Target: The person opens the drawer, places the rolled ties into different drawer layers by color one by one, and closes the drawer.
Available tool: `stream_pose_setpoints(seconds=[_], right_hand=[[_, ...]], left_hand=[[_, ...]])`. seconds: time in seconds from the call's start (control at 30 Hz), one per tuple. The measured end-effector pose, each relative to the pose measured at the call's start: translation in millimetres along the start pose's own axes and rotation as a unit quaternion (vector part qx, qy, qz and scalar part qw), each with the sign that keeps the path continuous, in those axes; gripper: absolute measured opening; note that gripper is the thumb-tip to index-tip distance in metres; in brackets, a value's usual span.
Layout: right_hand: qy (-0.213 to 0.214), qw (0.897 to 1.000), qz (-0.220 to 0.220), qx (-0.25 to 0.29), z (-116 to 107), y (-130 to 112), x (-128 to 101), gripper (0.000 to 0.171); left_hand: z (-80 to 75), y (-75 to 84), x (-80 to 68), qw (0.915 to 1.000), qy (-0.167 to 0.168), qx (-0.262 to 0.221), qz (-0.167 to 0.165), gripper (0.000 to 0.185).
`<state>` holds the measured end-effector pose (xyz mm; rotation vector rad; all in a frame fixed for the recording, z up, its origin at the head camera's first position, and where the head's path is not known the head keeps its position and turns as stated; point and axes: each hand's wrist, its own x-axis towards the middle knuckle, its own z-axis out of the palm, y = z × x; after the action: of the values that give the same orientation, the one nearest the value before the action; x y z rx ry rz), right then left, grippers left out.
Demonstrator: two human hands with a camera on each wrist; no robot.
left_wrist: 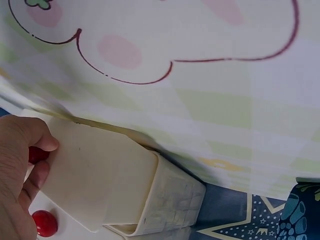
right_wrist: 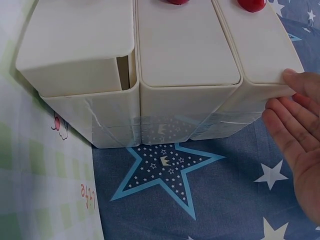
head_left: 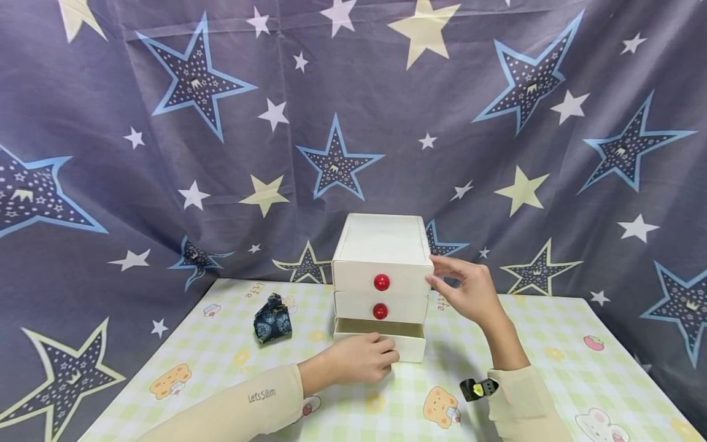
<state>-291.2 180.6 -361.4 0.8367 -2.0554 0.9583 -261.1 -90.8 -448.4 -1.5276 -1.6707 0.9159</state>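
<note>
Head view: the left hand curls around the knob of the half-open bottom drawer; at three o'clock, the right hand's straight fingers steady the drawer box.

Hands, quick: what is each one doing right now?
Left hand: grips the knob of the bottom drawer, which is pulled partly out.
Right hand: open, fingers straight against the drawer box.
</note>
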Motion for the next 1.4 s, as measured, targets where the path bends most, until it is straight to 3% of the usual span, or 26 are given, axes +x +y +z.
stream_pose_setpoints(seconds=[0.83, 1.4], right_hand=[[-0.004, 1.0, 0.004, -0.002, -0.5, -0.6, -0.6, 0.039], [-0.004, 1.0, 0.008, -0.002, -0.9, -1.3, 0.1, 0.039]], left_hand=[[-7.7, 5.8, -2.7, 0.9999, 0.004, 0.008, 0.011, 0.017], [-15.0, 9.0, -4.1, 0.9993, 0.032, 0.01, 0.013, 0.018]])
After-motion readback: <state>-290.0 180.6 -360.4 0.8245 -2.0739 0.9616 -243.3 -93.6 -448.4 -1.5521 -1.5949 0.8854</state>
